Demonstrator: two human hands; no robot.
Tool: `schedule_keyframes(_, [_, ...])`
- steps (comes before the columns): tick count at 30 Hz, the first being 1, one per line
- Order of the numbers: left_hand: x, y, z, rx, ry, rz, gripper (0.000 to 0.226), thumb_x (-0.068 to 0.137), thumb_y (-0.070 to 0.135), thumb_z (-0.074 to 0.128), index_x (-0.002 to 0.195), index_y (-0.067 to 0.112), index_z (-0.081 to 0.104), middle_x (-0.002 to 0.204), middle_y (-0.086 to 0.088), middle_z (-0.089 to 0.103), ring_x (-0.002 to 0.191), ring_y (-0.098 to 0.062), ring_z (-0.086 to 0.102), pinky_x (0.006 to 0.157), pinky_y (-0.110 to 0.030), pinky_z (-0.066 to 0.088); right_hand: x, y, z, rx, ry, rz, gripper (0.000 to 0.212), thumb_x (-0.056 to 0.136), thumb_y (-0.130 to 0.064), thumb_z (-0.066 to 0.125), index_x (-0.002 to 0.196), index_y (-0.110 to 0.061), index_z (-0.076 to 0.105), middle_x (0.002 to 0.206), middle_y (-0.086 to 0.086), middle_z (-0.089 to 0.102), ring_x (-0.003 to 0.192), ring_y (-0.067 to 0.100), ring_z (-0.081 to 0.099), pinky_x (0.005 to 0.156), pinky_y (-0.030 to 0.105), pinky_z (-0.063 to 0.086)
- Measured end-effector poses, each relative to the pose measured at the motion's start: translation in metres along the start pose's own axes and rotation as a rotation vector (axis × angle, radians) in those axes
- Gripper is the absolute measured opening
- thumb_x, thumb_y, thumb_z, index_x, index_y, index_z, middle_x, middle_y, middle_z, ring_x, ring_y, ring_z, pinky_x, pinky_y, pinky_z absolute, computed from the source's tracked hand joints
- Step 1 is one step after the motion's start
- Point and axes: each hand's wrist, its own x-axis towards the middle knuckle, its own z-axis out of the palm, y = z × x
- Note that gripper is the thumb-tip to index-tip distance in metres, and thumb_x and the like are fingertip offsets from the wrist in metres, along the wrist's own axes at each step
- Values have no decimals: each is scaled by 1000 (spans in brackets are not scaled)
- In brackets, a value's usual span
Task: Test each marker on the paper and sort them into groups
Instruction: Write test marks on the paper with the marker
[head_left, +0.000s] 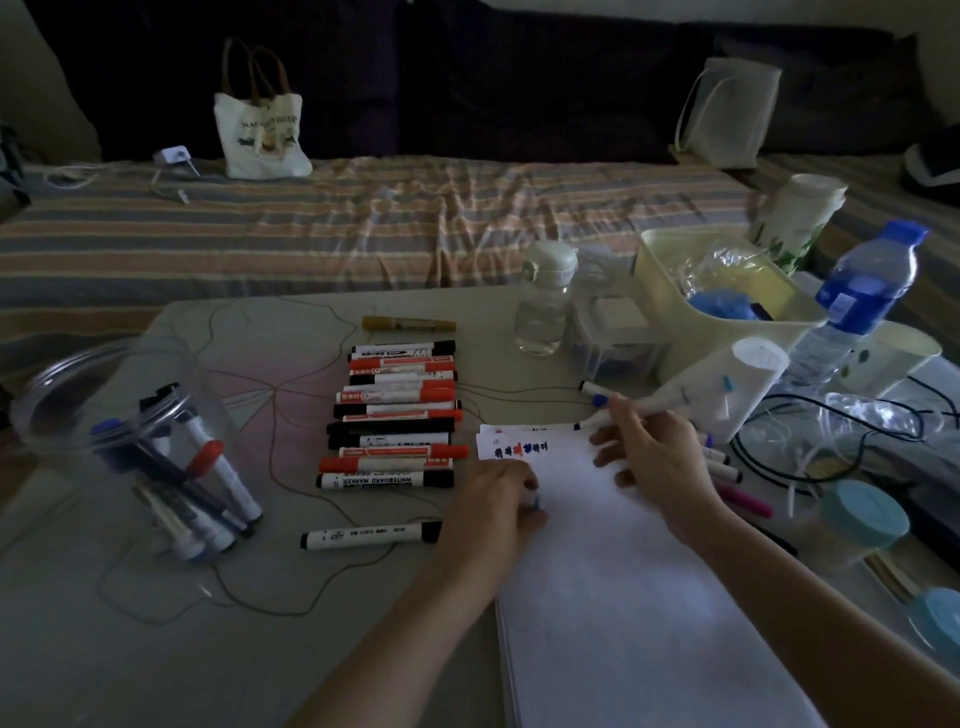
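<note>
A white paper pad (623, 587) lies on the table with small blue, red and black test scribbles (519, 449) near its top edge. My right hand (654, 457) holds a white marker (641, 405) with a blue tip above the pad's upper right corner. My left hand (493, 506) rests at the pad's left edge and pinches a small blue-and-white marker cap (535, 501). A row of several black and red markers (397, 415) lies left of the pad, a single black-capped marker (371, 535) below it. A clear jar (135, 441) on the left holds several more markers.
More thin markers (722, 467), one pink, lie right of the pad. A yellow marker (410, 323) lies above the row. A small bottle (545, 301), cream bin (727, 306), water bottle (852, 301), cups, teal-lidded jars (862, 514) and cables crowd the right side.
</note>
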Motion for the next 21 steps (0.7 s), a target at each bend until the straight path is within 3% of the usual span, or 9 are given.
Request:
schedule_keyframes(3, [6,-5,-2,63,20,56,38,85,27,69,122,24,60,127,7,55,120,-11,47,95,-15,34,17,10,15,-75,-10,-31,20,95,-25,61,87,-7,65,76,12,70,57,12,66,48,25,54])
schedule_keyframes(6, [9,-7,-2,178,0,147,38,85,29,68,122,27,63,132,6,54,120,-18,45,97,-27,34,20,26,23,-99,3,-21,18,91,-21,68,80,-7,68,71,11,71,54,12,66,49,25,55])
schedule_keyframes(9, [10,-9,-1,247,-34,140,40,89,33,61,129,35,58,141,7,44,126,-19,37,103,-33,31,16,35,23,-186,20,-59,18,88,-24,71,77,-10,70,63,1,70,48,10,66,45,15,48])
schedule_keyframes(15, [11,-11,1,232,-53,116,39,90,35,61,129,38,58,143,8,41,128,-18,35,106,-33,30,18,41,26,-244,39,-80,18,88,-30,71,74,-18,71,63,0,71,54,12,69,56,23,57])
schedule_keyframes(21, [13,-12,2,226,-59,108,39,90,35,62,128,38,59,143,7,41,127,-19,35,106,-33,29,18,42,26,-245,21,-110,17,88,-30,71,74,-20,70,61,-1,70,51,10,67,54,20,55])
